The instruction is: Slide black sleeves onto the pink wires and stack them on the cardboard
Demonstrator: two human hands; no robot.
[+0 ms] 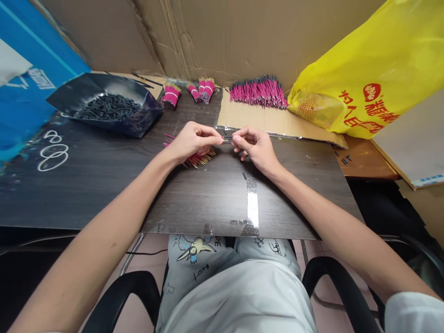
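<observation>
My left hand (192, 141) is closed in a pinch on a thin pink wire (225, 138), and it also holds a small bunch of pink wires (197, 158) with bare tips under its palm. My right hand (255, 145) pinches the other end of the same wire, where a small dark piece sits; I cannot make that piece out. Both hands meet just above the dark wood-grain board (208, 199). One short black tube (244, 175) lies loose on the board below my right hand.
A dark bag of small black tubes (107, 106) lies at the back left. Bundled pink wires (170, 95) and a long row of pink wires (259, 91) lie along the cardboard wall. A yellow plastic bag (367, 74) fills the right. Chair arms (333, 282) sit below the board.
</observation>
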